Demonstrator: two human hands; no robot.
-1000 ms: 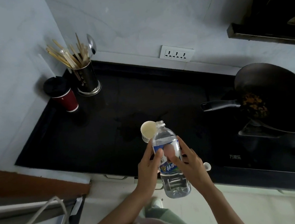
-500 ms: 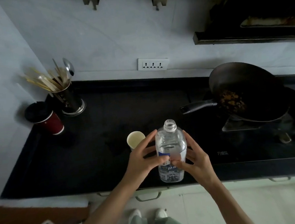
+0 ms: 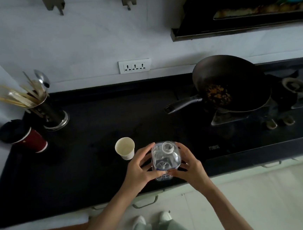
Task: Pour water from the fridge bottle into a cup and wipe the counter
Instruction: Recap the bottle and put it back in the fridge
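Head camera, looking steeply down over a kitchen counter

A single wide-angle view from the person's head faces forward and down at the black counter (image 3: 79, 176), close enough that both forearms reach in from the bottom edge and the feet show below. The wall socket (image 3: 134, 66) sits upper centre, the wok (image 3: 235, 81) to the right. Edges bow from lens distortion. No second view overlaps it.

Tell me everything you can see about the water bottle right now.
The water bottle is clear plastic, uncapped, its open threaded neck facing the camera. It stands about upright near the front edge of the black counter, right of the paper cup. The left hand and right hand grip its sides; a label shows low down. Its water level is unclear.
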